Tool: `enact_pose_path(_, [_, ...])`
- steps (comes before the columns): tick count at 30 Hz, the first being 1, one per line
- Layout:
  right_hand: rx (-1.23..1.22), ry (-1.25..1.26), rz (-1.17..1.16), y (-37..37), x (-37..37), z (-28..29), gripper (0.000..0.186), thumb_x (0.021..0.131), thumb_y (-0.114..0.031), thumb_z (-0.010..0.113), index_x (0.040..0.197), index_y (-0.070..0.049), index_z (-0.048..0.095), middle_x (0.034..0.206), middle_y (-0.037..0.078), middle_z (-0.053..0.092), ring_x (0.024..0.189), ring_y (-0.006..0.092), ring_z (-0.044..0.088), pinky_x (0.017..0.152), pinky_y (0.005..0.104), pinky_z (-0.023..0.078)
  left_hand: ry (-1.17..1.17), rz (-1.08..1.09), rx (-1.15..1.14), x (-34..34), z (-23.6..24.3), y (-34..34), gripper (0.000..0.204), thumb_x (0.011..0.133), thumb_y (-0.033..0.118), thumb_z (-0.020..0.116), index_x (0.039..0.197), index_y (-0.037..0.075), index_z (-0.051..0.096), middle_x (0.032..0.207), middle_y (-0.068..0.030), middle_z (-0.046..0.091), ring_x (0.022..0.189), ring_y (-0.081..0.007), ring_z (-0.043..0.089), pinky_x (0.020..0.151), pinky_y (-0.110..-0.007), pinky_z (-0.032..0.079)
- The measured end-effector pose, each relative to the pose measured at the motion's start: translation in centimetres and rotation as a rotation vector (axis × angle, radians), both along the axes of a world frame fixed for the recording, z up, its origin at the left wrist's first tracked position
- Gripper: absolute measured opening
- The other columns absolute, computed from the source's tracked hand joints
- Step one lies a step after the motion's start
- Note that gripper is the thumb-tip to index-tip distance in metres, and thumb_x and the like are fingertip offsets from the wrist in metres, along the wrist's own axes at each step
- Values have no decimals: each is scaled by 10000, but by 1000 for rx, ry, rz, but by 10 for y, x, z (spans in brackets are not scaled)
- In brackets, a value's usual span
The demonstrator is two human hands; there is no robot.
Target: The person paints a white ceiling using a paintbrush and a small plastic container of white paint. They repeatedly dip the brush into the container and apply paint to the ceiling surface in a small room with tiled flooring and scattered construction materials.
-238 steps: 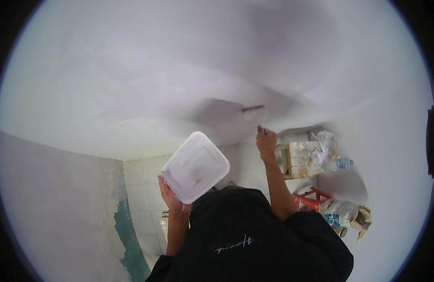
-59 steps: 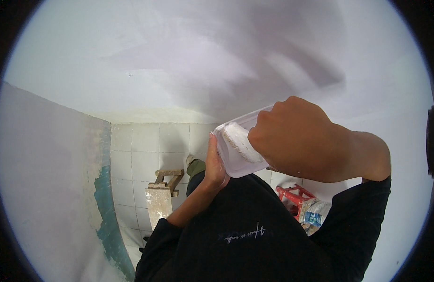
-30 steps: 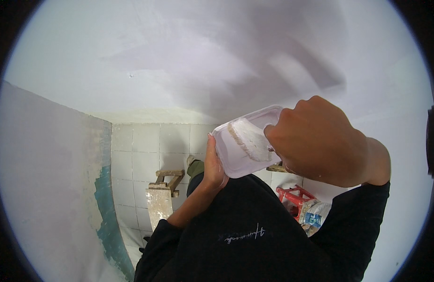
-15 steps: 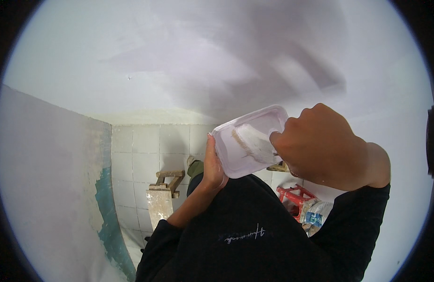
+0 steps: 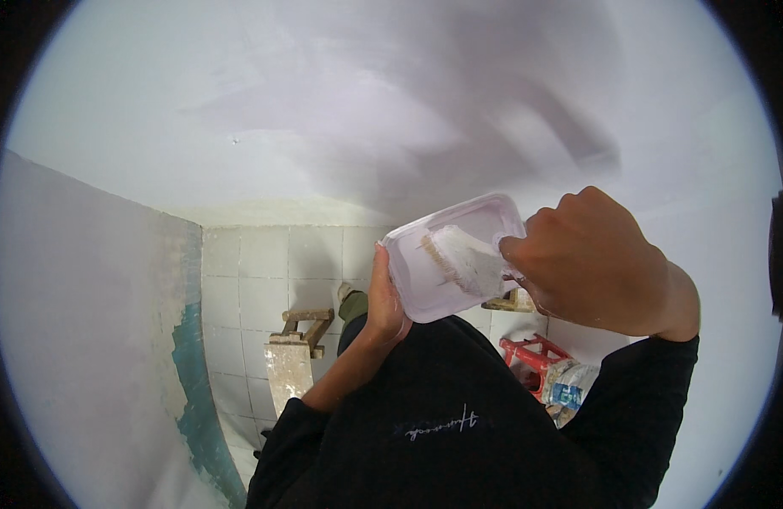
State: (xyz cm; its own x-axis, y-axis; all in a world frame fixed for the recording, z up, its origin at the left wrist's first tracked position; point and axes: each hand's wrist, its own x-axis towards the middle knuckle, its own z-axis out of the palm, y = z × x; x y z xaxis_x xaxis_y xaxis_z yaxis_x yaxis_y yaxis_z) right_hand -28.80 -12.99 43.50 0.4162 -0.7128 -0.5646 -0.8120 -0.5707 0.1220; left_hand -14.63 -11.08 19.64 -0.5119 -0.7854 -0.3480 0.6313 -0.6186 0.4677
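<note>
The right hand (image 5: pixel 599 265), curled tight, holds the brush (image 5: pixel 468 259) pointing left across the tub (image 5: pixel 411 270), which the left hand (image 5: pixel 386 304) grips.

The left arm (image 5: pixel 347 371) goes up from its black sleeve (image 5: pixel 279 454) and leans to the right. The left hand (image 5: pixel 389 310) is at the end, with its wrist bent a little and its top part pointing up. It has a bit of white on it. The right arm (image 5: pixel 681 305) is bent hard, so it looks short. The right hand (image 5: pixel 591 259) is curled like a fist, with its back to us, its knuckles up and its thumb (image 5: pixel 512 248) to the left. Both hands are in front of the chest (image 5: pixel 459 399), near each other but not touching.
</note>
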Motion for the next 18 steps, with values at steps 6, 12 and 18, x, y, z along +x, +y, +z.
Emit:
enact_pose_path(6, [-119,-6,38,9,-8,-10,135,754,-174,724,832,-69,690,595,77,600,508,211,611,477,315,439,-45,24,6,0,-2,2,706,988,568,172,1405,19,327,1338,-205,469,1236,-332,489,1021,-475,419])
enact_pose_path(12, [-115,-38,-14,21,-20,-22,209,749,-201,722,922,-94,677,646,68,603,532,216,613,481,342,446,-58,26,-12,-2,-9,4,697,992,559,170,1409,21,318,1349,-202,458,1240,-332,485,1029,-468,413])
enact_pose_path(18, [-227,-105,-77,39,-40,-37,251,773,-214,691,996,-100,670,649,56,583,551,230,611,494,365,449,-69,62,-16,-6,-13,4,679,1000,535,163,1410,16,317,1351,-199,457,1249,-329,476,1042,-466,401])
